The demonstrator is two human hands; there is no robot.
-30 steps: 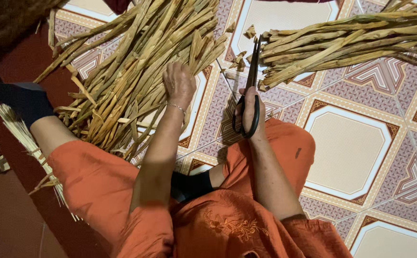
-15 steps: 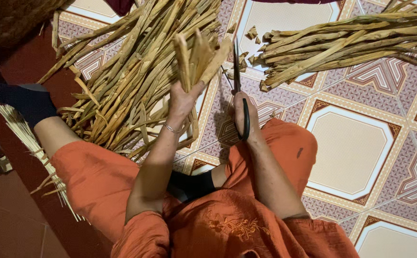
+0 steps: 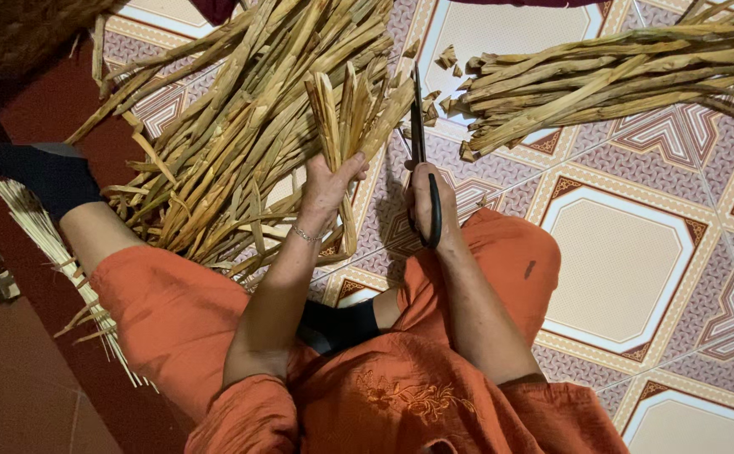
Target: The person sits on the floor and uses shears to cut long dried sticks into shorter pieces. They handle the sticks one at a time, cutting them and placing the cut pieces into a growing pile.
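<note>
- The left hand [image 3: 327,187] is up off the heap now, where a second ago it lay flat on the stalks; it's clamped round a small bunch of dried stalks [image 3: 343,109] that fans out toward twelve o'clock.
- The right hand [image 3: 427,202] is wrapped tight on the black handles of the scissors [image 3: 420,134], blades closed together and pointing to twelve o'clock, more upright than a second ago.
- Bunch and blades stand just beside each other, not touching; the bunch is at nine o'clock of the scissors.
- The big loose heap of stalks [image 3: 216,151] spreads at ten o'clock of the hands, unchanged.
- A tidier pile of trimmed stalks [image 3: 619,76] lies at two o'clock, with small cut-off bits [image 3: 447,59] near its blunt ends.
- Orange trousers [image 3: 174,311] and bent knees fill the bottom, a dark sock [image 3: 43,172] at nine o'clock.
- A sheaf of thin pale straws [image 3: 47,244] lies under the left leg.
- The surface is a patterned tile floor [image 3: 619,261], cream octagons framed in red-brown and purple; at the left edge it gives way to plain dark red flooring [image 3: 14,387].
</note>
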